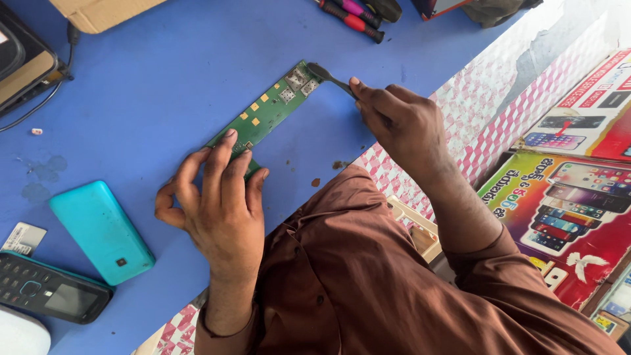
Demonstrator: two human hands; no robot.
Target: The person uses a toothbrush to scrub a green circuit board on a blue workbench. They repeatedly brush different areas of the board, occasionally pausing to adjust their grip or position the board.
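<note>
Green board: a long green circuit board point(266, 113) lies slantwise on the blue table point(151, 98), near its right edge.
Left hand point(213, 197): fingers spread and curled, fingertips pressing down the board's near end; nothing gripped.
Right hand point(397, 118): closed around a dark tool point(328, 77) whose tip touches the board's far end.
Phone parts: a turquoise back cover point(102, 230) and a dark keypad phone point(49, 292) lie near the table's near-left corner, touching.
Packages: a cardboard box point(98, 12) at the far edge, cut off; a small white label point(23, 238) beside the phone.
Signs: bright red and green posters showing phones point(565, 197), off the table's right edge.
Cut off: red-handled screwdrivers point(351, 16) at the far edge; a dark device with a cable point(23, 62) at the left edge, hard to identify.
</note>
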